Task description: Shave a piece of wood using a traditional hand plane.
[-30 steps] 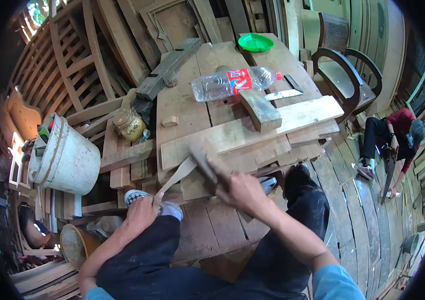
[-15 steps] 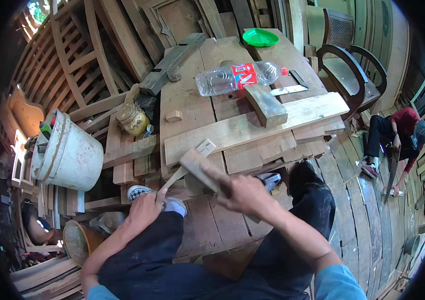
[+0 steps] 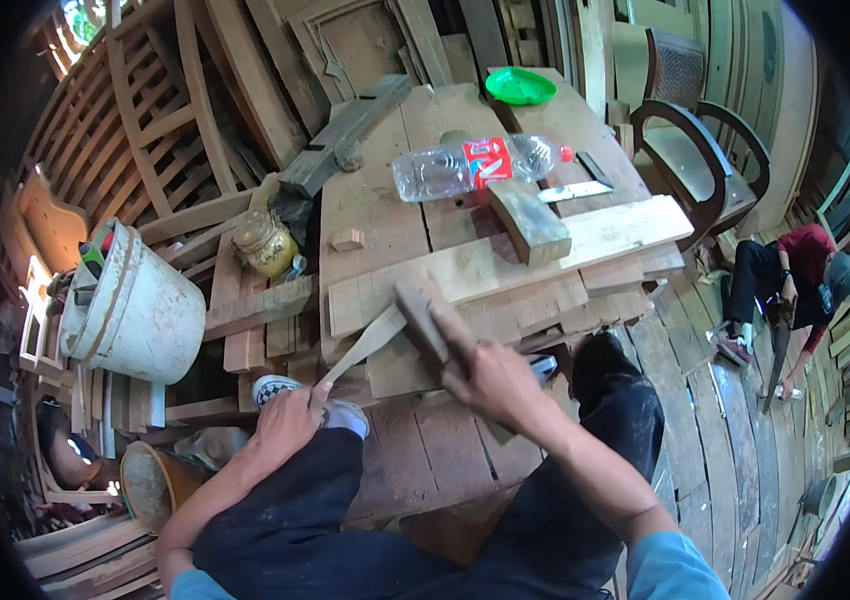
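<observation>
My left hand [image 3: 287, 420] grips the near end of a slim pale wooden piece [image 3: 370, 342], narrow at my fingers and widening away from me. My right hand [image 3: 497, 385] is closed around a brown wooden block [image 3: 422, 322], its far end lying over the pale piece and hiding that piece's tip. Whether the block presses on it I cannot tell. Both hands are in front of the near edge of a wooden worktable [image 3: 375, 220]. On that edge lies a long pale board [image 3: 605, 232], with a thick wood block [image 3: 533, 228] standing on it.
Behind the board lie a plastic bottle [image 3: 435, 172], a try square [image 3: 577, 190] and a green dish [image 3: 522, 86]. A glass jar [image 3: 265, 243] and a white bucket [image 3: 145, 305] stand at left. Another person [image 3: 810, 250] holds a saw at far right.
The brown block in my right hand has swung to point farther away and now covers the tip of the pale piece, which showed before. My left hand has barely moved.
</observation>
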`<state>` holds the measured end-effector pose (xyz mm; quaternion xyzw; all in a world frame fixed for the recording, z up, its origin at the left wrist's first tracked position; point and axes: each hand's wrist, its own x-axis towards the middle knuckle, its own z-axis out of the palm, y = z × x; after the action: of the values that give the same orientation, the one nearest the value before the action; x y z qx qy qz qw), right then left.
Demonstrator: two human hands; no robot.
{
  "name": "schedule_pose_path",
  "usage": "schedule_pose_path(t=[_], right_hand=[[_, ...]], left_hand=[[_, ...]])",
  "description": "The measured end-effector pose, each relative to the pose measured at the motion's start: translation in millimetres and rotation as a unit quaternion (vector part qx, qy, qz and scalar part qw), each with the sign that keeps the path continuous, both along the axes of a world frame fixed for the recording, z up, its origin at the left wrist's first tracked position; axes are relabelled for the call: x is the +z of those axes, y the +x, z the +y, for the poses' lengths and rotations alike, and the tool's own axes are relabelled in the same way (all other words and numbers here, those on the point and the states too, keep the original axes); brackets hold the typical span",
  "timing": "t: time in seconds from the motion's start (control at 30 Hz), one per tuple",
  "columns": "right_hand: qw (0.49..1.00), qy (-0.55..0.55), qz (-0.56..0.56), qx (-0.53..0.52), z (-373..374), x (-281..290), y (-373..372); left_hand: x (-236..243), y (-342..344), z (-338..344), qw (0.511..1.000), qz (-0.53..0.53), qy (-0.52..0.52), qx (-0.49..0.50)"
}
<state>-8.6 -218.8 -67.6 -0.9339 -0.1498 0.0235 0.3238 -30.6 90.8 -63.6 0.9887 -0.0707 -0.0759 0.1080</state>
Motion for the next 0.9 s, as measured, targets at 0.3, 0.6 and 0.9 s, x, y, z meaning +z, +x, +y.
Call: schedule_pose_path(t=[0.3,0.6,0.9], right_hand=[[1.0,-0.015,0.019,-0.013,1,2,2],[0.999,-0.035,0.02,0.015,1,8,5],[1.0,-0.013,0.026,0.006,4,16,1]], left_hand=[[5,0,-2,1.0,0.0,-0.007,0.025],[2,0,-2,0.999,0.03,0.016,0.037],[5,0,0,1.0,0.006,0.003,0.018]])
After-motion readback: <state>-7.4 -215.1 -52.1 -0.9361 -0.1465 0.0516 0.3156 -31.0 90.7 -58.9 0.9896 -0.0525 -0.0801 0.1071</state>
